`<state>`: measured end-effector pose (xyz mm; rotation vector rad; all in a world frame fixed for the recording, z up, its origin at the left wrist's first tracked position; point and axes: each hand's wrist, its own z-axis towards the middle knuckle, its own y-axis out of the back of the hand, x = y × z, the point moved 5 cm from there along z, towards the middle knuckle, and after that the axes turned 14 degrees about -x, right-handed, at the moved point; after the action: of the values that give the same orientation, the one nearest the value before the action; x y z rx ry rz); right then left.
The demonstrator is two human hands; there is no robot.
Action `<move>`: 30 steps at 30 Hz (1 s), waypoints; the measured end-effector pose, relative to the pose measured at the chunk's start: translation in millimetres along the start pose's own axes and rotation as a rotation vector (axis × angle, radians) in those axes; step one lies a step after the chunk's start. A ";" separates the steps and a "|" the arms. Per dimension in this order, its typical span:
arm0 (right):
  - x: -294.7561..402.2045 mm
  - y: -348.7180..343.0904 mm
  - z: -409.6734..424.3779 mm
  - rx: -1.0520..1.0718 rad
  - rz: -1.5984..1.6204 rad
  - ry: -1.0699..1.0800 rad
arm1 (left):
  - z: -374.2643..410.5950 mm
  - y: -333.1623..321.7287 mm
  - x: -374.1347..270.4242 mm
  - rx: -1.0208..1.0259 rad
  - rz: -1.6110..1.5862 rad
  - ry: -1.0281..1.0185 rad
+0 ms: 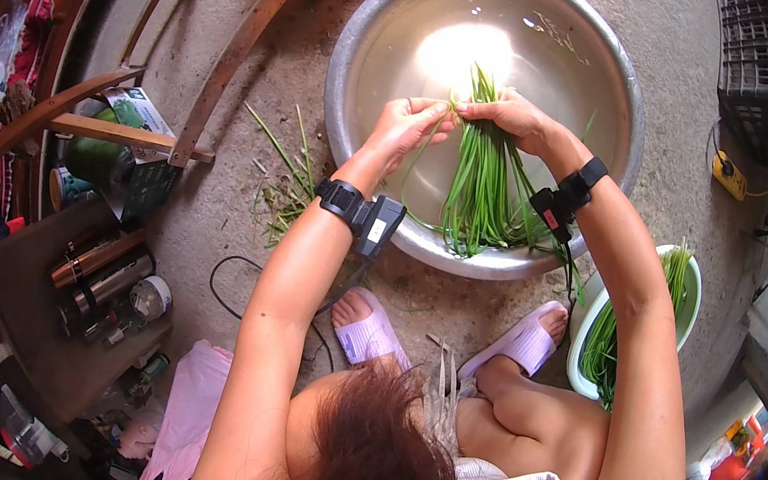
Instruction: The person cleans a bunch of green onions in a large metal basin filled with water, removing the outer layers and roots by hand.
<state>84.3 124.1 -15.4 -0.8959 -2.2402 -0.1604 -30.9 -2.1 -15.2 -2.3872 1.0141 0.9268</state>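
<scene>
A bundle of long green leaves that look like Chinese chives (483, 188) hangs over a wide metal basin (341, 79) of water. Near the root end, my right hand (518, 120) grips the bundle, and the leaf tips trail down over the basin's near rim. My left hand (411, 124) pinches a thin strand beside the bundle, its thumb and fingertip meeting my right thumb. Some small leaf scraps float at the far side of the water. Each wrist wears a black strapped device.
Plant trimmings (288, 190) lie on the concrete floor left of the basin. A pale oval tub (691, 298) with more green leaves stands at right, below a yellow power strip (729, 176). A wooden frame (232, 64) and a pink plastic bag (188, 404) are at left.
</scene>
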 end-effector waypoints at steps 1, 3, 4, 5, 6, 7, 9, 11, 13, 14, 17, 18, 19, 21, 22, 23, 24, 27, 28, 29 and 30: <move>-2.3 1.6 2.0 -0.007 0.011 -0.008 | 0.0 -0.4 0.1 0.015 -0.013 -0.004; -5.2 4.4 4.7 -0.020 0.032 -0.025 | 0.1 -1.0 0.0 0.027 -0.008 -0.025; -6.0 5.1 4.6 -0.025 0.027 -0.034 | 0.0 -1.3 -0.2 0.032 -0.006 -0.036; -6.6 6.2 4.5 -0.030 0.023 -0.043 | 0.3 -1.4 0.0 0.038 -0.012 -0.036; -6.6 6.5 3.6 -0.034 0.018 -0.051 | 0.0 -1.2 -0.2 0.044 -0.019 -0.037; -5.7 6.3 3.6 -0.025 0.007 -0.037 | -0.2 -1.0 -0.4 0.049 -0.025 -0.038; -4.3 6.0 4.0 -0.006 -0.016 -0.009 | -2.9 -1.5 -2.7 0.074 -0.048 -0.055; -5.4 7.4 4.1 -0.016 -0.003 -0.015 | -4.5 -3.1 -3.3 0.086 -0.065 -0.042; -3.7 5.6 2.6 -0.018 0.001 -0.014 | -4.8 -3.5 -3.3 0.081 -0.076 -0.002; -3.0 4.9 1.5 -0.018 -0.002 -0.011 | -4.5 -2.9 -3.0 0.049 -0.066 0.012; -0.2 1.4 -0.9 -0.023 -0.024 -0.001 | -4.2 -3.7 -3.5 -0.022 0.005 0.013; 0.2 0.5 -1.1 -0.025 -0.034 0.002 | -3.8 -3.5 -3.5 -0.033 0.056 -0.012; 0.3 0.1 -1.1 -0.025 -0.027 0.007 | -3.5 -2.9 -3.7 -0.043 0.106 -0.038; 0.1 -0.2 -1.5 -0.028 -0.012 0.017 | -3.2 -1.3 -2.1 -0.067 0.083 -0.030; 1.2 -0.5 -1.8 -0.033 -0.002 0.049 | -2.9 -0.8 -1.1 -0.078 0.072 -0.025; 2.3 -1.3 -1.8 -0.038 0.007 0.082 | -2.6 -0.8 -0.7 -0.073 0.052 -0.025; 5.3 -4.8 -3.2 -0.040 0.017 0.114 | -2.7 0.6 -0.3 -0.071 0.031 -0.025; 8.1 -13.4 -6.4 -0.036 0.097 0.035 | -3.7 -1.9 2.2 -0.046 0.054 -0.039; 1.0 -8.4 7.2 -0.042 0.049 0.067 | -4.3 -5.5 2.8 -0.031 0.076 -0.047; -2.1 -4.7 12.4 -0.072 0.057 0.075 | -4.5 -8.5 3.9 -0.014 0.057 -0.044; -2.0 -5.9 14.2 -0.097 0.065 0.082 | -5.3 -9.2 5.6 -0.002 0.037 -0.040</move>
<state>73.5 123.5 -26.4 -0.9951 -2.1400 -0.2730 -18.9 -1.7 -14.5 -2.3493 1.0466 0.9853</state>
